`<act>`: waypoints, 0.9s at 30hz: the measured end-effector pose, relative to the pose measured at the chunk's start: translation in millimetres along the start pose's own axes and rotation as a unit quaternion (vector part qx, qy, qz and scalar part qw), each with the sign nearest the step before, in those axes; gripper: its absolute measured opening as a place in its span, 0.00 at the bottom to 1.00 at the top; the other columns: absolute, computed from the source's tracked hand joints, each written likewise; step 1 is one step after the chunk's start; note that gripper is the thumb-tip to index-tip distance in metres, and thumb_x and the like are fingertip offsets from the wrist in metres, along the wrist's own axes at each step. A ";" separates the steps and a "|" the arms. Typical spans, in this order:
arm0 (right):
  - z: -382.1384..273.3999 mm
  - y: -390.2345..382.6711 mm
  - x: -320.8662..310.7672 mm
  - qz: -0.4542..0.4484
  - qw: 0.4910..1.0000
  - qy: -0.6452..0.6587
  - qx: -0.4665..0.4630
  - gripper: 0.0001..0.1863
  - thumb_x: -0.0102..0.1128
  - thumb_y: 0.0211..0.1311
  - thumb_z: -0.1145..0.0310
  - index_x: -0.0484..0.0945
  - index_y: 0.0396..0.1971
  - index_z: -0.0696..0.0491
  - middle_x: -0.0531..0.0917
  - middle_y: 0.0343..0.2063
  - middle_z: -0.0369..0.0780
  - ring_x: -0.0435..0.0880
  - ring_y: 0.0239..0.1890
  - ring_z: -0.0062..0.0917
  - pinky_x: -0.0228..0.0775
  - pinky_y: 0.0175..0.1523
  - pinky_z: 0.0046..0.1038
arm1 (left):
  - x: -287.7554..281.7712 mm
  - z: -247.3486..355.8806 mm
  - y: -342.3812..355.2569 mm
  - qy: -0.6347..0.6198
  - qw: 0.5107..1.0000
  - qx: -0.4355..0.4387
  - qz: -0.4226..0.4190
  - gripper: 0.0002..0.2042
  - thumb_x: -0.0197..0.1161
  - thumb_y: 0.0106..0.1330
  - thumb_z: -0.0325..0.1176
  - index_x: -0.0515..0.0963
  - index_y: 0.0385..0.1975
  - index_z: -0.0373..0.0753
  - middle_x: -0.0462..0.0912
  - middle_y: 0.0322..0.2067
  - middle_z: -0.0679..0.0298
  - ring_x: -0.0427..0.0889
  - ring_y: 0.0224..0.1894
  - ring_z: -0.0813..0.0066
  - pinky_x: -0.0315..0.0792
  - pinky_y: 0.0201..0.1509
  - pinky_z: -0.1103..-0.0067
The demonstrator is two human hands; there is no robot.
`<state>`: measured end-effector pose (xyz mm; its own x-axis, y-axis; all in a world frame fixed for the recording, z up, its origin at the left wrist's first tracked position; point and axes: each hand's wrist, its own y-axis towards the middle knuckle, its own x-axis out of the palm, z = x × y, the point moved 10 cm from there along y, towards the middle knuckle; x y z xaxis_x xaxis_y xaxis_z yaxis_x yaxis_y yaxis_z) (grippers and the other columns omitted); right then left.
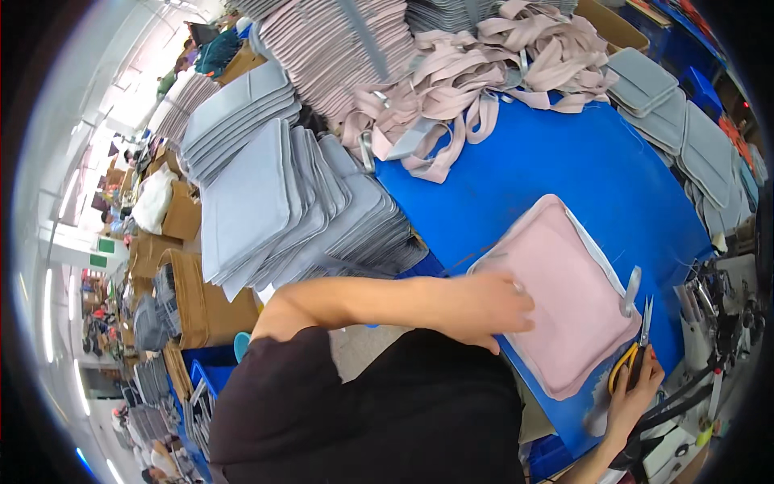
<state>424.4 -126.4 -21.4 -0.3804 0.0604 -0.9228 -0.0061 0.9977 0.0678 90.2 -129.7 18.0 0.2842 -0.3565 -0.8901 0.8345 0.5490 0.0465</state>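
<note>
A pink padded fabric piece [556, 298] with rounded corners and a pale zipper-like edge lies on the blue work surface. At its left edge is my left hand [488, 308], slightly blurred, with the thumb apart from the bent fingers and nothing seen in it. My right hand [634, 395] grips a pair of scissors [625, 369] with yellow and black handles, beside the piece's lower right corner. The blades point away from me. A short grey strap [632, 292] sticks up from the right edge of the pink piece.
Stacks of grey fabric pieces [246, 189] stand on the left, with a tall pink stack [334, 52] behind. Pink straps [451, 81] lie heaped at the far edge. More grey pieces [685, 137] and dark equipment [717, 323] line the right side.
</note>
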 end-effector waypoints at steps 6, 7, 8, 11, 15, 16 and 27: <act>-21.1 -3.7 -29.8 0.101 0.994 0.023 -0.027 0.23 0.60 0.74 0.70 0.76 0.67 0.57 0.74 0.61 0.50 0.75 0.66 0.44 0.65 0.71 0.39 | -208.6 -0.4 -213.8 0.295 0.777 -0.493 0.259 0.34 0.83 0.47 0.35 0.81 0.59 0.42 0.83 0.57 0.57 0.83 0.56 0.53 0.77 0.60 0.62; -28.4 -3.6 -33.0 0.110 0.993 0.038 -0.034 0.22 0.60 0.74 0.69 0.78 0.65 0.57 0.76 0.61 0.50 0.75 0.67 0.42 0.65 0.71 0.38 | -213.0 1.0 -247.2 0.307 0.750 -0.546 0.211 0.33 0.83 0.48 0.35 0.82 0.58 0.43 0.84 0.52 0.57 0.84 0.51 0.55 0.78 0.55 0.64; -40.3 -3.8 -36.2 0.118 0.989 0.069 -0.058 0.22 0.62 0.72 0.71 0.79 0.64 0.57 0.77 0.60 0.49 0.76 0.66 0.41 0.65 0.70 0.38 | -213.1 -4.4 -275.9 0.313 0.726 -0.589 0.164 0.31 0.83 0.49 0.35 0.82 0.57 0.43 0.86 0.47 0.58 0.85 0.46 0.57 0.79 0.50 0.65; -85.1 -1.4 -47.1 0.121 0.975 0.156 -0.098 0.21 0.66 0.65 0.75 0.81 0.59 0.58 0.79 0.57 0.48 0.78 0.62 0.40 0.67 0.68 0.37 | -216.2 -16.3 -305.4 0.198 0.771 -0.569 0.208 0.26 0.75 0.54 0.26 0.84 0.57 0.42 0.87 0.42 0.56 0.83 0.35 0.65 0.79 0.40 0.72; -191.9 0.3 -24.0 0.028 0.887 0.407 -0.214 0.26 0.71 0.59 0.73 0.79 0.60 0.54 0.82 0.54 0.47 0.79 0.60 0.42 0.71 0.64 0.41 | -200.0 -35.9 -285.7 0.204 0.822 -0.505 0.168 0.31 0.57 0.58 0.18 0.80 0.65 0.42 0.84 0.33 0.57 0.76 0.29 0.69 0.75 0.38 0.72; -213.1 -4.9 -7.6 -0.004 0.843 0.478 -0.245 0.26 0.71 0.59 0.73 0.78 0.59 0.54 0.80 0.57 0.49 0.78 0.60 0.44 0.72 0.64 0.42 | -200.0 -43.9 -283.6 0.222 0.821 -0.513 0.116 0.30 0.58 0.58 0.18 0.80 0.65 0.40 0.83 0.34 0.57 0.76 0.30 0.67 0.74 0.41 0.70; -249.7 -57.3 47.5 -0.017 0.846 0.480 -0.233 0.23 0.72 0.58 0.67 0.79 0.53 0.56 0.76 0.51 0.44 0.80 0.51 0.39 0.76 0.52 0.40 | -224.8 -80.4 -294.6 0.151 0.864 -0.479 0.044 0.16 0.72 0.69 0.36 0.85 0.53 0.35 0.87 0.52 0.47 0.84 0.56 0.55 0.77 0.58 0.67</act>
<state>175.8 -188.5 25.6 -0.9466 -0.2449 -0.2096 -0.3111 0.8646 0.3946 -257.5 -150.5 167.8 0.0703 -0.1467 -0.9867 0.0017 0.9891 -0.1470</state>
